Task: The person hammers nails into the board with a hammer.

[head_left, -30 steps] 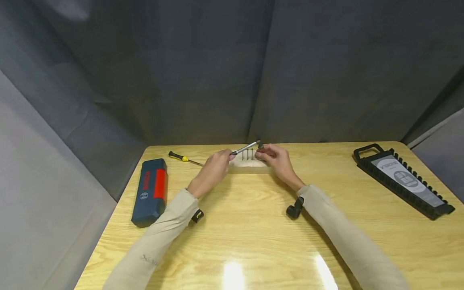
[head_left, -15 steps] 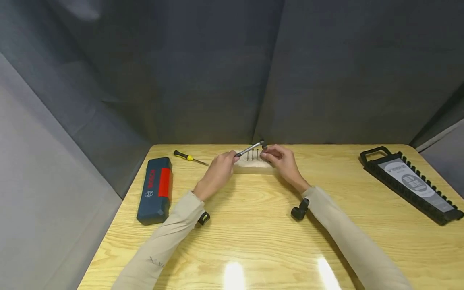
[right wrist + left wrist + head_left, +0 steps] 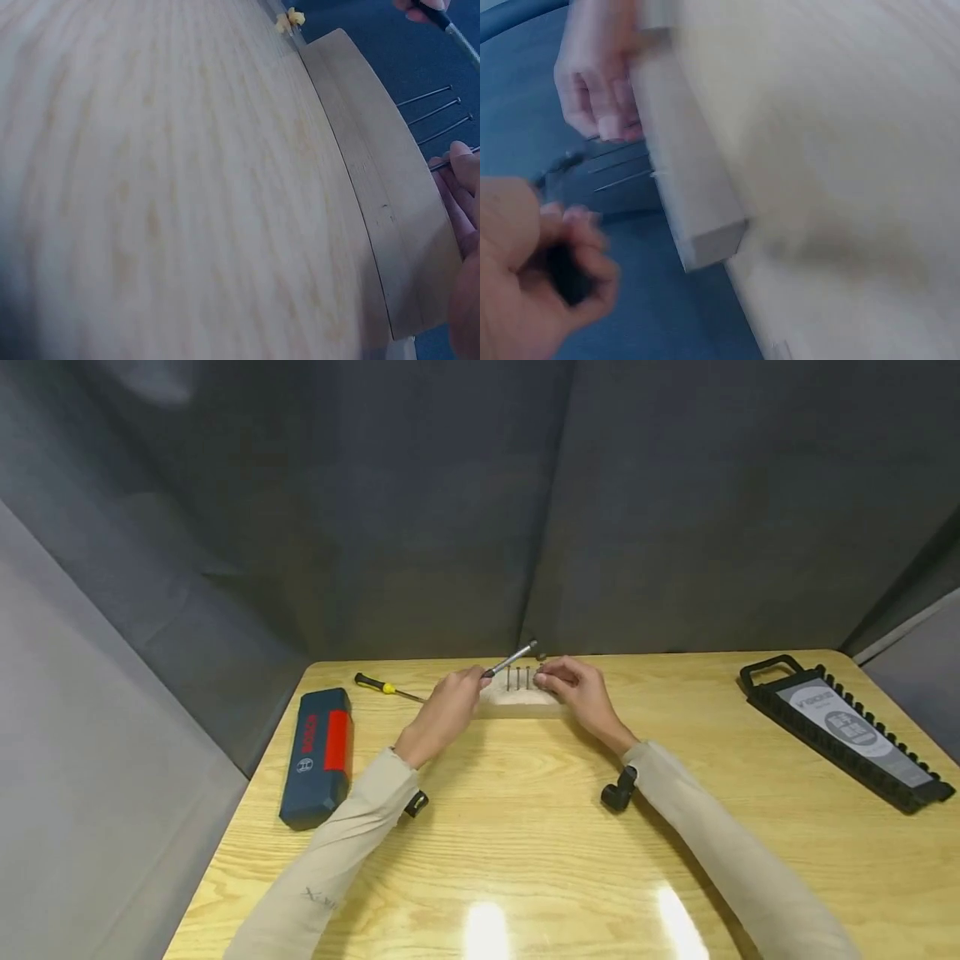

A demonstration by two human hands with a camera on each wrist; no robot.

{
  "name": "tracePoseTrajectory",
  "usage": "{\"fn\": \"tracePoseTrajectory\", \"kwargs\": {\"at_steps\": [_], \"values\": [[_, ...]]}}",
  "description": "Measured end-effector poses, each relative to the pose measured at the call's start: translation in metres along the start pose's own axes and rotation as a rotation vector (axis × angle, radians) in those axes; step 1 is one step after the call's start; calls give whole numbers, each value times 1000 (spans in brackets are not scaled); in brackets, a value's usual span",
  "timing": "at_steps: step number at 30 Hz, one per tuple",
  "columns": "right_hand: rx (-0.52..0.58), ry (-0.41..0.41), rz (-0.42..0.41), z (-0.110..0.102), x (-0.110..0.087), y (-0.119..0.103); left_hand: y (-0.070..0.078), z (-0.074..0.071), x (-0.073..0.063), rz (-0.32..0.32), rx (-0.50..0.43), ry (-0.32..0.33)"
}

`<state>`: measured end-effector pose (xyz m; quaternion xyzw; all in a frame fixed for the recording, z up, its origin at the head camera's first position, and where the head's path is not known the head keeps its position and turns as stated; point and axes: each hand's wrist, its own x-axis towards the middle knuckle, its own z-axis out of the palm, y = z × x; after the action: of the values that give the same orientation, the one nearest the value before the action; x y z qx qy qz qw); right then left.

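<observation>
In the head view my left hand (image 3: 447, 710) grips the dark handle of a hammer (image 3: 513, 658), whose head hangs in the air over a pale wooden block (image 3: 521, 712). Three upright nails (image 3: 439, 110) stand in a row in that block. At the row's right end, my right hand (image 3: 585, 697) pinches another nail (image 3: 441, 165) between thumb and fingers, against the block's top. The left wrist view is blurred, but the left fingers (image 3: 592, 274) show curled round the black handle. The pinched nail's lower part is partly hidden by fingers.
A yellow-and-black screwdriver (image 3: 386, 687) lies left of the block. Farther left is a blue and red Bosch case (image 3: 317, 760). A black wrench rack (image 3: 847, 731) lies at the right. Behind the wooden table (image 3: 517, 827) hangs a dark curtain (image 3: 420, 527).
The hammer's head has risen a little, away from the pinched nail. Both hands stay at the block, the right one still pinching the nail. The head view shifts slightly.
</observation>
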<state>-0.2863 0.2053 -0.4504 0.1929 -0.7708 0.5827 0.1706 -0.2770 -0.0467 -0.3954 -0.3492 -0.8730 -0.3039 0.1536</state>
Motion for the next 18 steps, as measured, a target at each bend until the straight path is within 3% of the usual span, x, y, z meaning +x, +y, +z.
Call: {"fn": "tracePoseTrajectory", "kwargs": {"at_steps": [3,9,18], "values": [[-7,1,-3,-1,3,-2,-6,0,0,-43,5,-76],[-17,-16,-20,1,2,-3,-7,-3,-5,-51,-38,-30],[-39,-8,1,-1,1,-9,-9,-1,-11,-29,78,-96]]}}
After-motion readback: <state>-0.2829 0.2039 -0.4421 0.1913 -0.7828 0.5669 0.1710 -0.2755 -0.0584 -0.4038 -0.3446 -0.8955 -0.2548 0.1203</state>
